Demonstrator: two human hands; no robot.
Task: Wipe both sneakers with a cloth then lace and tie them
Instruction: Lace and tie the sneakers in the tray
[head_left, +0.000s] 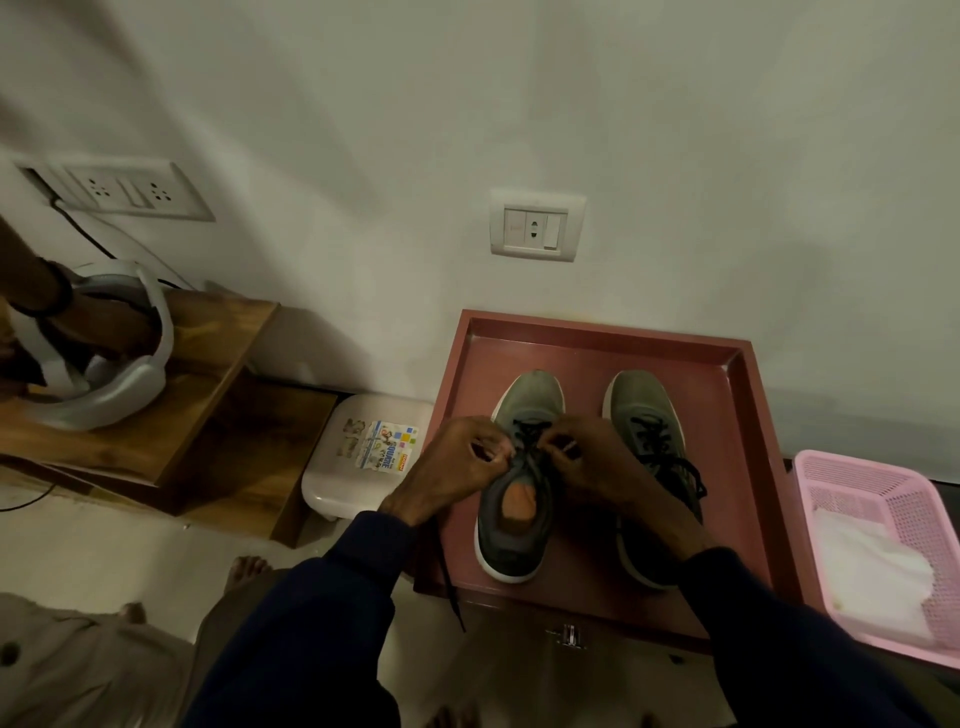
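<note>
Fingers of the left hand (452, 467) and right hand (587, 462) pinch the thin black lace (451, 587) over the grey mesh sneaker (511, 519), which stands in a shallow square reddish tray (587, 358). The laced second sneaker (649, 415) stands beside it, its heel hidden by the right sleeve. A pink perforated plastic basket (852, 473), cut off at the frame edge, holds a crumpled white cloth (872, 571).

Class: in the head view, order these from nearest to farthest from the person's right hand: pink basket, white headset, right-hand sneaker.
1. Right-hand sneaker, beside the right hand on the red tray.
2. Pink basket, right of the tray.
3. White headset, far left on the wooden shelf.
</note>
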